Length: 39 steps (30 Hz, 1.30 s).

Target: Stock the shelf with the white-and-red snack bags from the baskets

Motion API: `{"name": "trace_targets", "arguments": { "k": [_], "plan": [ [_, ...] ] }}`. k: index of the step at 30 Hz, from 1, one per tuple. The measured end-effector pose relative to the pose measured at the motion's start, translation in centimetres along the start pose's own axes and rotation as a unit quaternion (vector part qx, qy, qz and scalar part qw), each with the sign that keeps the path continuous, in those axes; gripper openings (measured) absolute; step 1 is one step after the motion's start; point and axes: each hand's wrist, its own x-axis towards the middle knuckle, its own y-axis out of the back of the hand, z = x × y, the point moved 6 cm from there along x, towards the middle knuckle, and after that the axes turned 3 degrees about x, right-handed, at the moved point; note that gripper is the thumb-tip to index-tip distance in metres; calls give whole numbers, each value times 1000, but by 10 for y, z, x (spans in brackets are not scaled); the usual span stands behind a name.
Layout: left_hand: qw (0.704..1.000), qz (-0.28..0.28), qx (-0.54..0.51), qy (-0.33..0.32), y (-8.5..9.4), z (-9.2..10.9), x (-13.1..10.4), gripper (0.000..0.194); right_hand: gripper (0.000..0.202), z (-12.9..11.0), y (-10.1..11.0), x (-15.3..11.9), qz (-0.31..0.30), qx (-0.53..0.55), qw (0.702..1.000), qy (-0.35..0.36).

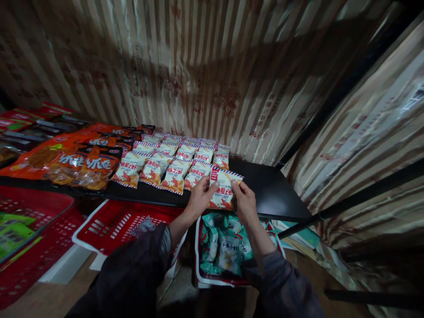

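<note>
Both hands hold one white-and-orange snack bag (222,190) with a striped top edge, upright above the front of a black shelf (271,187). My left hand (202,198) pinches its left side, thumb on the front. On the right side, my right hand (244,198) grips near the upper corner. Rows of matching snack bags (175,172) lie on the shelf just left of the held one. Its lower back edge is hidden, so I cannot tell whether it touches the shelf.
Orange and black snack packs (82,161) fill the shelf's left. Below stand a red basket (112,221), a basket of green snack bags (228,251) and another red basket (49,247) at far left. A black metal post (311,132) slants on the right; striped sheeting (198,66) hangs behind.
</note>
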Motion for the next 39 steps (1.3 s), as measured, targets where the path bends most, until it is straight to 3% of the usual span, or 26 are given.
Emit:
{"name": "trace_targets", "arguments": {
  "k": [5,10,18,23,27,34,39],
  "plan": [
    [998,-18,-51,27,-26,1,15,43,42,-10,21,17,36,-13,999,28],
    [994,-45,-76,65,-36,-10,20,44,38,-2,37,25,50,-8,999,10],
    [996,33,52,57,-19,-21,35,45,42,15,42,31,-5,-42,999,-32],
    [993,95,27,57,-8,-12,45,46,50,14,46,26,-36,-10,998,-57],
    [986,158,-25,56,7,-7,53,45,44,17,47,16,-77,-22,990,-119],
    [979,195,-40,48,16,-1,51,40,40,25,45,12,-29,15,994,-106],
    [975,220,-30,18,20,10,47,39,34,20,38,6,-28,-4,998,-62]
  ]
}}
